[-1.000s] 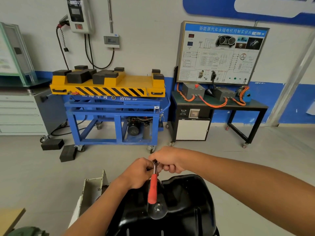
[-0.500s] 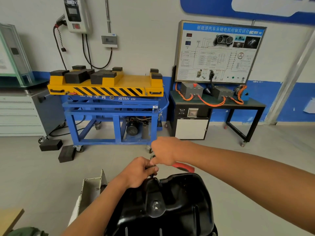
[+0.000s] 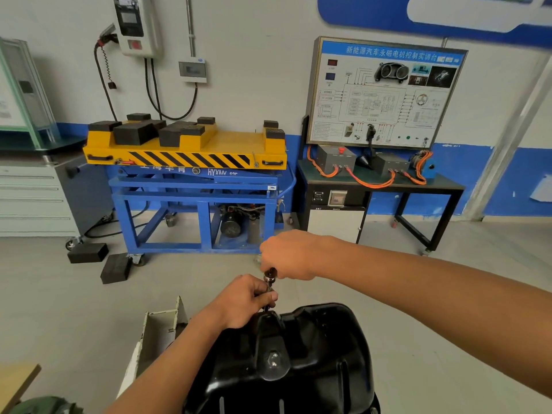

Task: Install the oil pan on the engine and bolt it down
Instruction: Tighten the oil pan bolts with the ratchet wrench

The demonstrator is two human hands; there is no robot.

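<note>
So the oil pan (image 3: 313, 354) is glossy black stamped metal, sump side up, with ribs and one silvery plug (image 3: 273, 358) in a dip near the middle. It sits bottom centre of the view, right under both hands. One pan, one ratchet (image 3: 270, 276), two hands on it. The left hand (image 3: 245, 301) has its fingers (image 3: 264, 295) curled round the ratchet's shaft just above the pan's far rim, and the right hand (image 3: 288, 256) is fisted over the top end, gripping the handle. Half a second ago the red handle stuck out to the right behind the forearm, and a second ago it pointed back over the pan; now the red part is hidden under the right hand. Further out: one blue lift cart (image 3: 194, 191) with a yellow striped top, two black blocks (image 3: 88, 252) on the floor beside it, one wiring training board (image 3: 385, 91) over a black counter (image 3: 448, 185), and one white charger box (image 3: 136, 25) on the wall
</note>
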